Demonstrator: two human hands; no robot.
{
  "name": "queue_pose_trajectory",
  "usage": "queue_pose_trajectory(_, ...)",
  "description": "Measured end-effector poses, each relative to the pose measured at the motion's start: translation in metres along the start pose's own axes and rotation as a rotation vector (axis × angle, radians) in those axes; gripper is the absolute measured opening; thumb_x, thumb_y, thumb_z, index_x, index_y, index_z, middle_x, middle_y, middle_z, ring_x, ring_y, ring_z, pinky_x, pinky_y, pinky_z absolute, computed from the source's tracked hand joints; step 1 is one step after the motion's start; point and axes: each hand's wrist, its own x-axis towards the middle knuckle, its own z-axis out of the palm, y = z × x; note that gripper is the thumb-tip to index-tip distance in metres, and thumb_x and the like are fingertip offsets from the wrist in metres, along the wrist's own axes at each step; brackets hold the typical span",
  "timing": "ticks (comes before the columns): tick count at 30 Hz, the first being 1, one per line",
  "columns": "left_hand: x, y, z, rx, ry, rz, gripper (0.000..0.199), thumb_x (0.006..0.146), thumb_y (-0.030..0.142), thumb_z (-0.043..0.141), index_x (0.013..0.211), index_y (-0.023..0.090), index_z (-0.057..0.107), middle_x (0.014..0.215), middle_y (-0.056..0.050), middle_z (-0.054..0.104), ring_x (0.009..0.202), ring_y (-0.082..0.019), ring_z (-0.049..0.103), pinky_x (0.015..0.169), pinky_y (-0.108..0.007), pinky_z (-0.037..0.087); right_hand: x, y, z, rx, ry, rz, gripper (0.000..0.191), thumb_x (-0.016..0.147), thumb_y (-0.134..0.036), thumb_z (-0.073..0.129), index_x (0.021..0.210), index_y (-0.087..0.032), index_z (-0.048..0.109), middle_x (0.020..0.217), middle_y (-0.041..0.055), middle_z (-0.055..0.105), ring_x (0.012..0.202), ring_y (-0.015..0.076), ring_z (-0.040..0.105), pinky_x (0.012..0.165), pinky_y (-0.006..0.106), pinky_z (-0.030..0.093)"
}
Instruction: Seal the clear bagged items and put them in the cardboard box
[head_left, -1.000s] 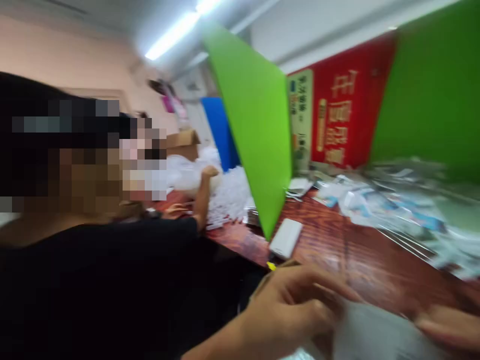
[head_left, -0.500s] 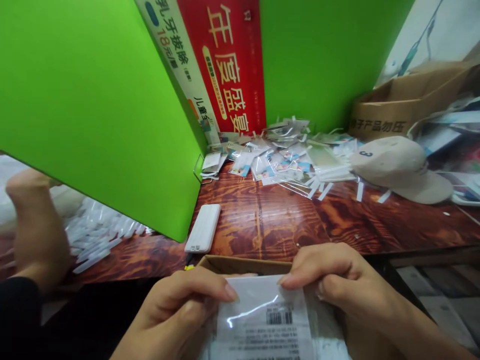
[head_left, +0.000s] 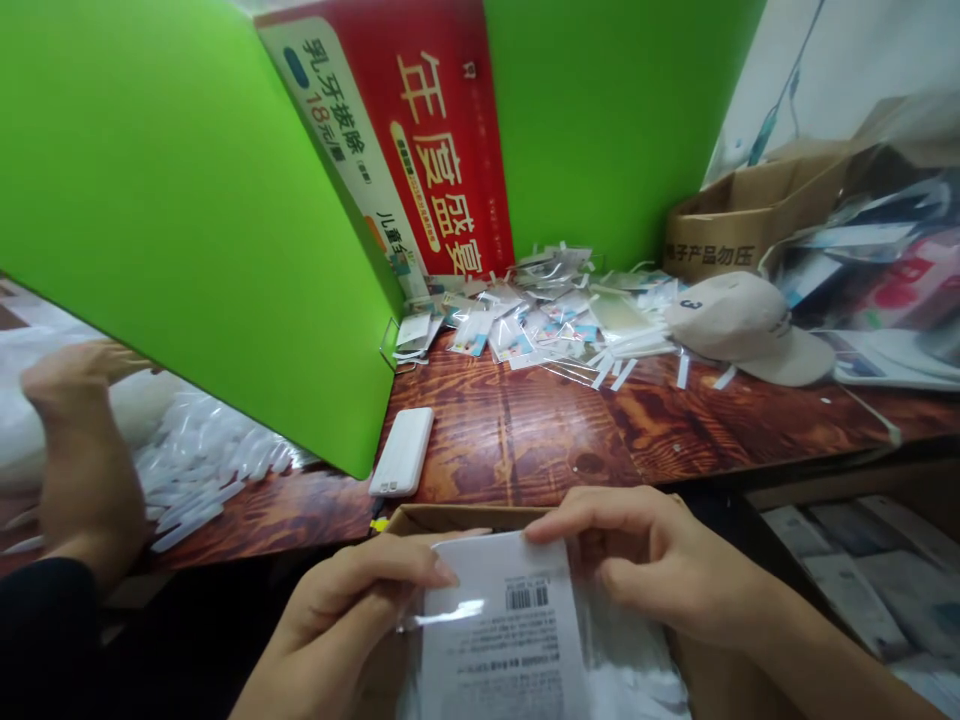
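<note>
View's swung off the co-worker [head_left: 88, 450] onto the clear packet [head_left: 495, 650], so the handling's easy to see now. Left hand [head_left: 356, 605] and right hand [head_left: 667, 570] pinch its top corners, over a cardboard box [head_left: 465, 518].

White card [head_left: 499, 640], printed side up, barcode [head_left: 527, 597] upper right, inside clear sleeve [head_left: 465, 608]

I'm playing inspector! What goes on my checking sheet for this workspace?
Surface: reddish-brown wood-grain table
Job's things: barcoded white card in clear plastic; cardboard box behind it, mostly hidden
Clutter: pile of clear packets, beige cap, white power bank
Hands: left hand at the card's upper left, right hand at its upper right
Cables: thin cord near the wall, upper right
Surroundings: green partition, red poster, another person's forearm
</note>
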Motion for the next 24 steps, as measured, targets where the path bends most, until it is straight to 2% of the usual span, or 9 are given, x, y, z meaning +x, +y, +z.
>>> queue_pose_trajectory(2,-0.006,0.004,0.007,-0.151,-0.023,-0.085,0.009,0.072,0.037,0.079,0.079,0.031,0.080,0.083,0.000,0.078,0.071,-0.018,0.071,0.064,-0.020,0.057,-0.007,-0.001,0.001,-0.019,-0.023,-0.032,0.049,0.066,-0.004,0.055,0.102,-0.029,0.077,0.088,-0.0013,0.065,0.077,0.0092,0.059,0.066,0.018,0.045)
queue_pose_trajectory(4,-0.013,0.005,0.014,-0.343,-0.068,-0.187,0.028,0.077,0.039,0.076,0.105,0.037,0.074,0.088,0.000,0.077,0.075,-0.021,0.072,0.069,-0.027,0.059,-0.015,-0.002,0.004,-0.032,-0.017,-0.083,0.044,0.070,-0.009,0.055,0.103,-0.028,0.077,0.089,0.0007,0.067,0.079,0.0117,0.061,0.070,0.022,0.048)
queue_pose_trajectory(7,-0.029,0.002,0.020,-0.485,-0.192,-0.240,0.076,0.077,0.041,0.077,0.143,0.039,0.041,0.093,-0.003,0.074,0.084,-0.025,0.072,0.074,-0.035,0.059,-0.028,-0.001,0.010,-0.061,0.072,-0.164,0.032,0.081,-0.018,0.057,0.104,-0.029,0.077,0.097,0.0029,0.070,0.088,0.0154,0.063,0.078,0.026,0.050)
queue_pose_trajectory(9,-0.041,-0.002,0.022,-0.430,-0.315,-0.245,0.102,0.075,0.039,0.080,0.153,0.036,0.014,0.101,-0.006,0.072,0.089,-0.027,0.071,0.076,-0.036,0.058,-0.036,0.001,0.016,-0.128,0.120,-0.198,0.026,0.085,-0.023,0.060,0.105,-0.030,0.076,0.102,0.0026,0.071,0.093,0.0163,0.064,0.080,0.026,0.050)
queue_pose_trajectory(10,-0.047,-0.003,0.023,-0.381,-0.361,-0.248,0.109,0.076,0.038,0.080,0.154,0.035,0.003,0.105,-0.008,0.070,0.090,-0.027,0.071,0.076,-0.036,0.058,-0.040,0.003,0.019,-0.172,0.139,-0.209,0.026,0.085,-0.024,0.062,0.106,-0.031,0.075,0.103,0.0021,0.071,0.093,0.0161,0.064,0.080,0.026,0.051)
queue_pose_trajectory(13,-0.062,-0.004,0.027,-0.198,-0.393,-0.215,0.112,0.083,0.041,0.073,0.152,0.034,-0.015,0.097,-0.006,0.068,0.083,-0.022,0.069,0.069,-0.030,0.056,-0.046,0.007,0.028,-0.363,0.217,-0.241,0.032,0.087,-0.025,0.062,0.117,-0.034,0.067,0.108,0.0009,0.068,0.094,0.0157,0.064,0.077,0.026,0.053)
queue_pose_trajectory(16,-0.070,-0.004,0.032,0.007,-0.396,-0.153,0.109,0.086,0.044,0.067,0.151,0.031,-0.020,0.081,-0.001,0.063,0.065,-0.014,0.061,0.056,-0.020,0.048,-0.044,0.010,0.035,-0.591,0.277,-0.274,0.041,0.086,-0.027,0.065,0.126,-0.032,0.059,0.108,0.0022,0.065,0.096,0.0168,0.062,0.080,0.028,0.052)
queue_pose_trajectory(19,-0.075,-0.005,0.038,0.202,-0.446,-0.088,0.103,0.088,0.036,0.061,0.152,0.025,-0.019,0.082,-0.003,0.064,0.064,-0.015,0.057,0.053,-0.019,0.045,-0.037,0.008,0.044,-0.657,0.196,-0.267,0.050,0.081,-0.023,0.066,0.130,-0.026,0.055,0.094,0.0010,0.064,0.081,0.0146,0.060,0.072,0.027,0.050)
queue_pose_trajectory(24,-0.084,-0.008,0.044,0.475,-0.499,-0.021,0.098,0.086,0.026,0.061,0.154,0.024,-0.009,0.078,-0.002,0.067,0.060,-0.016,0.056,0.055,-0.022,0.046,-0.029,0.001,0.050,-0.535,-0.036,-0.170,0.054,0.081,-0.012,0.061,0.133,-0.022,0.053,0.073,-0.0043,0.058,0.066,0.0103,0.053,0.061,0.022,0.042)
